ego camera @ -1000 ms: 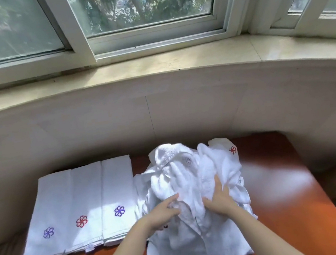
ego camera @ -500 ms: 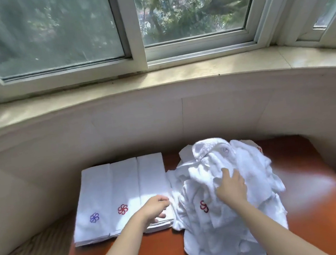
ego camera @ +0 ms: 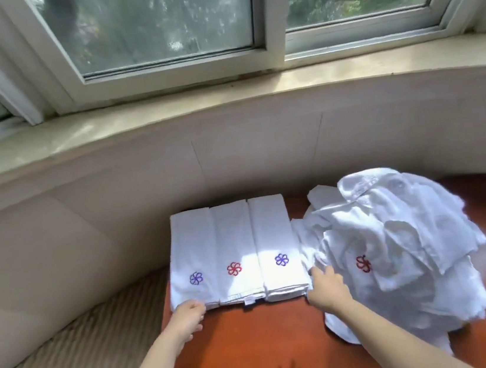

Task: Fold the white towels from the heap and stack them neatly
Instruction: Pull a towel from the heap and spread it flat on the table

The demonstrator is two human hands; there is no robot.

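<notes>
Folded towels: three white folded towels (ego camera: 232, 253) lie flat, side by side with their long edges touching, on the left half of the surface. Near its front end each has a stitched flower: purple, red, purple from left to right.
Heap: the heap (ego camera: 398, 243) of loose, crumpled white towels sits just to the right of the folded ones. Its left edge reaches the rightmost folded towel, and one red flower (ego camera: 363, 263) shows on its front.
Left hand: the left hand (ego camera: 188, 314) is at the near left corner of the folded towels, fingers curled against the edge. I cannot tell whether they pinch the cloth.
Right hand: the right hand (ego camera: 326, 287) is at the near right corner of the folded towels, in the gap between them and the heap. Its fingers are loosely extended and touch cloth without gripping.
Surface: the surface (ego camera: 257, 351) is glossy reddish-brown wood with sunlight on its right side.
Surroundings: a curved pale wall (ego camera: 112, 185) rises behind the surface, topped by a stone window sill (ego camera: 223, 93) and a white-framed window (ego camera: 161, 18) with trees outside.
</notes>
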